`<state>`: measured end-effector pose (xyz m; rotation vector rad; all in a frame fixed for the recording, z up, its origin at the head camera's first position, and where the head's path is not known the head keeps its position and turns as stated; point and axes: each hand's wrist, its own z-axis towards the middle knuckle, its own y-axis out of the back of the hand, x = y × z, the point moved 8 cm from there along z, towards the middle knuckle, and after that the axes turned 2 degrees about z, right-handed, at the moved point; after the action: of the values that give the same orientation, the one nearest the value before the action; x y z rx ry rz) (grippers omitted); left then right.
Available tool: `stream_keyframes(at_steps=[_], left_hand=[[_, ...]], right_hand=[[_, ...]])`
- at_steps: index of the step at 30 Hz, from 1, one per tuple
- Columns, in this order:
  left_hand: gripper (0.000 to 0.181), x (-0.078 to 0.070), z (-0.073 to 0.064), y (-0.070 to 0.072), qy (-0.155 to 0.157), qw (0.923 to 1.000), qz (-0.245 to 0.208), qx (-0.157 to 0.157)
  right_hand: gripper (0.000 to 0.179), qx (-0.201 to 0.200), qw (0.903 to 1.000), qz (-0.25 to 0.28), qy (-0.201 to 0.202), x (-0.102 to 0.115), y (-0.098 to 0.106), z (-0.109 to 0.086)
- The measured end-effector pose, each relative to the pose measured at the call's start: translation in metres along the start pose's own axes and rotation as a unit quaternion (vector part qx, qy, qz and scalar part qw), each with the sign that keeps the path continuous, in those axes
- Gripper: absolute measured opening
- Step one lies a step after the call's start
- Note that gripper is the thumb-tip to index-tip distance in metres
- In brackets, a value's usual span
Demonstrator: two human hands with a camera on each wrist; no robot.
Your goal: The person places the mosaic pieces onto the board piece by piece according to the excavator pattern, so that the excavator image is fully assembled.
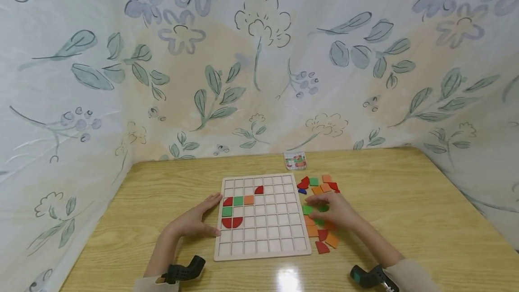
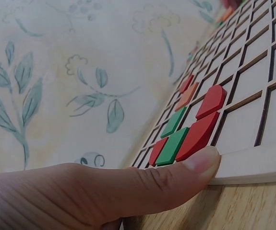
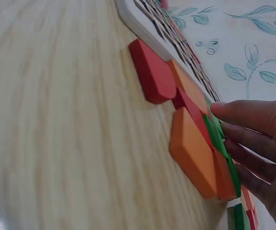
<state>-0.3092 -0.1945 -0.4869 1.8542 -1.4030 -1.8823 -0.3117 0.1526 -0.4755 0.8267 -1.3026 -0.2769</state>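
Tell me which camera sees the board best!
The head view: it shows the board from above, with all four corners. The left wrist view shows only part, at a slant; the right wrist view shows just a narrow strip.

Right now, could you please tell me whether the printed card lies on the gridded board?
No, the printed card lies on the table, beyond the far right corner of the gridded board.

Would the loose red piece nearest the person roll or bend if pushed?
The red piece probably wouldn't roll: it lies flat on its broad face. Its thick, crisp edges suggest it's stiff. It would likely slide easily, since the tabletop looks smooth and glossy.
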Motion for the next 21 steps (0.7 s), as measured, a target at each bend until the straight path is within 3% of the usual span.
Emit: stream_keyframes(at_steps=[6, 21], left_hand=[[0.098, -0.0014, -0.0018, 0.0003, -0.004, 1.0000, 0.001, 0.001], [0.097, -0.0035, -0.0033, 0.0003, -0.017, 0.9999, -0.002, -0.001]], right_hand=[[0.030, -0.008, 0.9999, 0.012, -0.008, 0.0002, -0.0023, 0.0010], [0.032, -0.028, 0.9985, -0.027, 0.039, 0.0060, 0.0028, 0.0024]])
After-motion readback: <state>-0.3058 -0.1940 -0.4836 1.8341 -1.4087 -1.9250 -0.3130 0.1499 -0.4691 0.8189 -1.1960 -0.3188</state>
